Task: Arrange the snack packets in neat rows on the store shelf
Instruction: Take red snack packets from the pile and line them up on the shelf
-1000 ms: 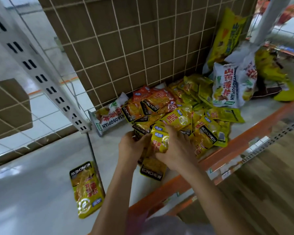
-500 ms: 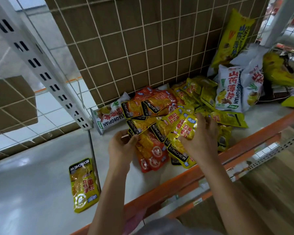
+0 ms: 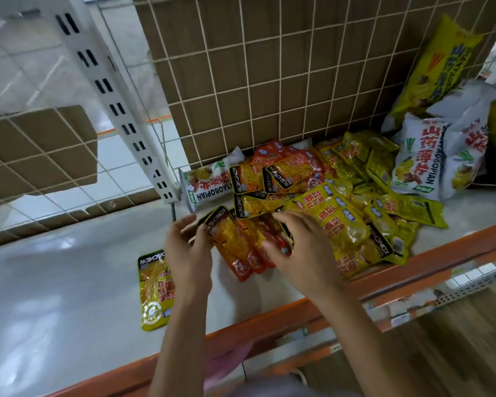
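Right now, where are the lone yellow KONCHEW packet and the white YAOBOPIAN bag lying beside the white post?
Lone yellow KONCHEW packet (image 3: 154,290): head view, middle of its front.
White YAOBOPIAN bag (image 3: 210,182): head view, middle of its printed face.

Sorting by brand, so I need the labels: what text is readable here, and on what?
"KONCHEW": black bands of the orange packets, held and piled.
"KONCHEW": lone yellow packet at left, upside down.
"KONCHEW": yellow packet in the right pile.
"YAOBOPIAN": left white bag and right white bag.
Red characters on the packs and the shelf-edge tags: too blurred to read.
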